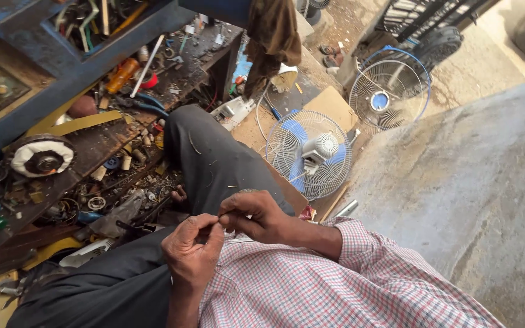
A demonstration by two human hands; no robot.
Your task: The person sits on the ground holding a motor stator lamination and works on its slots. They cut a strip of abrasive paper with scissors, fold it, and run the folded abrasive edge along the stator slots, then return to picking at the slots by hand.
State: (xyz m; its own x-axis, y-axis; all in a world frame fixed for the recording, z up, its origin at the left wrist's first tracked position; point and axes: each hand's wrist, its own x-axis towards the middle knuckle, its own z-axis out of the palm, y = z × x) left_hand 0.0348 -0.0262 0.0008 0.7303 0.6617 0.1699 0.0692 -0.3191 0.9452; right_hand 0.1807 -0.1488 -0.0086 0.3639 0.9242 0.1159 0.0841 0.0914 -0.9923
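Note:
My left hand (pixel 193 248) and my right hand (pixel 255 215) meet over my lap, fingertips pinched together on something very thin and small, perhaps a wire; it is too small to make out. Both hands sit above my dark grey trousers (pixel 214 161) and the checked shirt sleeve (pixel 360 267). My bent knee points toward a cluttered low workbench.
A messy wooden bench (pixel 92 152) holds tools, an orange bottle (pixel 121 75), a round motor winding (pixel 41 157) and small parts. Two fans lie on the ground: a blue-bladed one (pixel 309 155) close by, another (pixel 389 88) farther off. A brown cloth (pixel 273 39) hangs above. A concrete slab (pixel 475 182) is at right.

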